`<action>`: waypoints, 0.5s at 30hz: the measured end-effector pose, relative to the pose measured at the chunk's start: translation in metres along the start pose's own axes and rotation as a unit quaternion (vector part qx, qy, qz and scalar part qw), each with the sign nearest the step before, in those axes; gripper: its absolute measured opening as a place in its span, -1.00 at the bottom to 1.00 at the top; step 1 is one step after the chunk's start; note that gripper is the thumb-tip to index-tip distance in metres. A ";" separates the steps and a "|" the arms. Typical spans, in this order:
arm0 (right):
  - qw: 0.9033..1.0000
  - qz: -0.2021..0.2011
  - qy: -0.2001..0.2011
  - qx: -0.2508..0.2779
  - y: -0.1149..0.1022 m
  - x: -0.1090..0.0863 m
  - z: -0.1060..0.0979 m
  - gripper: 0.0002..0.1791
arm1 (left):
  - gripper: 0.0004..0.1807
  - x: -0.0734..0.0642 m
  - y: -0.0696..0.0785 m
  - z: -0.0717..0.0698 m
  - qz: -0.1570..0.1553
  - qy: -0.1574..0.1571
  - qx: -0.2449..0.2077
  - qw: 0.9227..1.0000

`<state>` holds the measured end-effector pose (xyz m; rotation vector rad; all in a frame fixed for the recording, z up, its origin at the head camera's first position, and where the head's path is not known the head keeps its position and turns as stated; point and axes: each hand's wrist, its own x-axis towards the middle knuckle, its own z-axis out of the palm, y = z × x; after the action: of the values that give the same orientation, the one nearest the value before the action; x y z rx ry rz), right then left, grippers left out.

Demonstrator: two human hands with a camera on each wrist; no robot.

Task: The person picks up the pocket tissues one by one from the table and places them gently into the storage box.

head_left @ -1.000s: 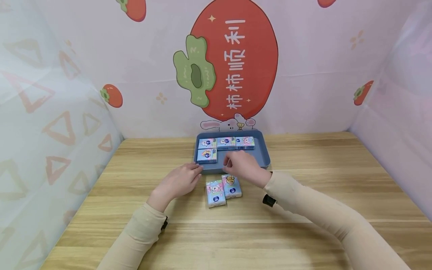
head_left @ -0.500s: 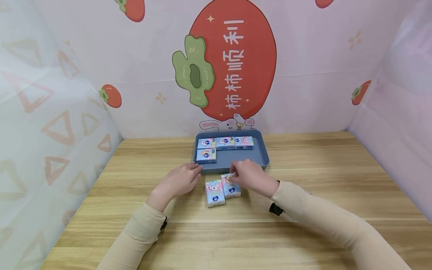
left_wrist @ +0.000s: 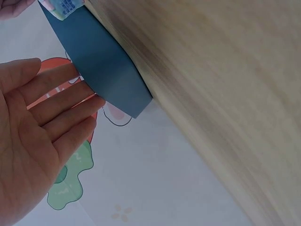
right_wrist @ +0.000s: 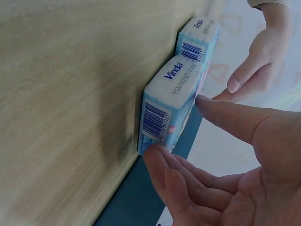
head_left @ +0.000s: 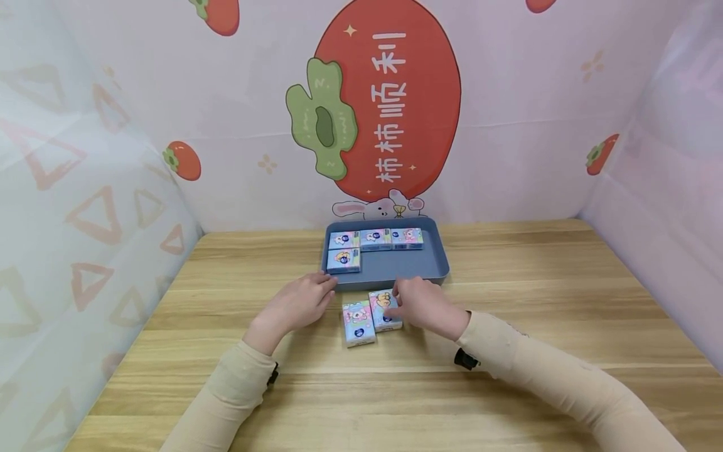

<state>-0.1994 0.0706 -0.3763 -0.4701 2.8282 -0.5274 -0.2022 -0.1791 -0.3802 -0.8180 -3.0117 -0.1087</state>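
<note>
My left hand (head_left: 299,301) rests its fingertips on the near left corner of a blue-grey tray (head_left: 390,285); its fingers look straight in the left wrist view. In front of the tray, two tissue packs lie side by side on the table. Around the right-hand tissue pack (head_left: 380,301) is my right hand (head_left: 429,306), its thumb at the printed top and a fingertip by the barcode side (right_wrist: 156,121). That pack lies flat on the table. The left-hand tissue pack (head_left: 358,324) is untouched. Several packs sit inside the tray, including a front-left tissue pack (head_left: 343,260).
Along the tray's back wall stand a left tissue pack (head_left: 344,239), a middle tissue pack (head_left: 375,238) and a right tissue pack (head_left: 407,238). A printed cloth backdrop (head_left: 237,94) rises behind the wooden table (head_left: 350,402).
My right hand has moved back from over the tray to the right-hand tissue pack and lowered its thumb onto it. The left hand and the packs have stayed in place.
</note>
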 end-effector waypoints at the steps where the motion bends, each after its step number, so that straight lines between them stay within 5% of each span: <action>1: 1.000 0.001 0.000 -0.001 0.000 0.000 0.001 -0.56 | -0.60 0.000 0.000 0.000 0.000 0.000 0.000 1.000; 15: 0.999 0.009 -0.035 0.002 0.003 0.007 0.002 -0.58 | -0.61 -0.001 0.000 0.001 0.013 0.015 0.002 1.000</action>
<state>-0.2063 0.0697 -0.3804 -0.4541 2.7608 -0.5029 -0.2017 -0.1795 -0.3812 -0.8457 -2.9718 -0.1126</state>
